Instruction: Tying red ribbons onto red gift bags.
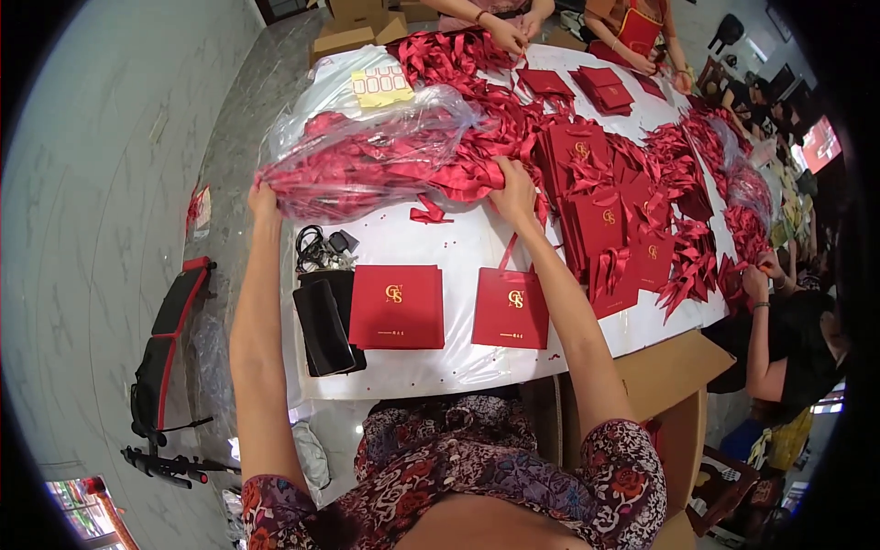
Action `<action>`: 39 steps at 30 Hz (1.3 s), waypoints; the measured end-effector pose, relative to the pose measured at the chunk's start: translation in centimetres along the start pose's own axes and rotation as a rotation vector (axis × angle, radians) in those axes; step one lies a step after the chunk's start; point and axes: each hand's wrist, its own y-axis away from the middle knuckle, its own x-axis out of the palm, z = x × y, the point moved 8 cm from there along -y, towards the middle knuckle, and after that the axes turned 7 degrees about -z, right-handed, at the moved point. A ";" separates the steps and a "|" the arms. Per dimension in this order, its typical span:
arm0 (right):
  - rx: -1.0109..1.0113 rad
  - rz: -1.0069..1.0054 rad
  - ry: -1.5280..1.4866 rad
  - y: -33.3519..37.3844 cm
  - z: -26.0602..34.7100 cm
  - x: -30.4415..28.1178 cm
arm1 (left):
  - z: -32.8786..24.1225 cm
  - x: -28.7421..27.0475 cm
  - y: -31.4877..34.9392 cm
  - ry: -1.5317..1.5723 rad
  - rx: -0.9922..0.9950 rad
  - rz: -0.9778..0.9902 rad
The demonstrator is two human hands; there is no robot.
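A clear plastic bag [353, 160] full of red ribbons lies stretched across the table. My left hand [263, 197] is closed on the bag's left end. At the bag's other end, where ribbons [477, 160] spill out, my right hand [515, 192] grips some of them; its fingertips are partly hidden. One loose ribbon piece [429, 211] lies on the white table cover between my arms. Nearer to me are a stack of flat red paper bags [397, 307] and a single red paper bag [511, 310] with a ribbon handle, beside my right forearm.
A black pouch [323, 325] and a charger with cables [325, 246] sit at the table's left. Piles of finished-looking red bags [587, 197] cover the right side. Co-workers' hands [509, 32] work across the table. An open cardboard box [674, 371] stands by my right elbow.
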 end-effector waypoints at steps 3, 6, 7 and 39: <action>0.014 0.041 0.095 1.5 2.1 1.3 | 0.5 -3.4 2.4 -0.280 0.083 -0.126; 0.046 0.037 0.184 3.6 0.1 0.9 | -4.9 4.1 17.9 -0.655 0.816 -0.330; 0.039 0.033 0.188 3.9 0.9 0.9 | -5.7 5.6 20.9 -0.582 0.978 -0.155; 0.016 0.037 0.133 25.2 2.3 -13.8 | 2.0 5.6 54.8 -0.692 0.927 1.069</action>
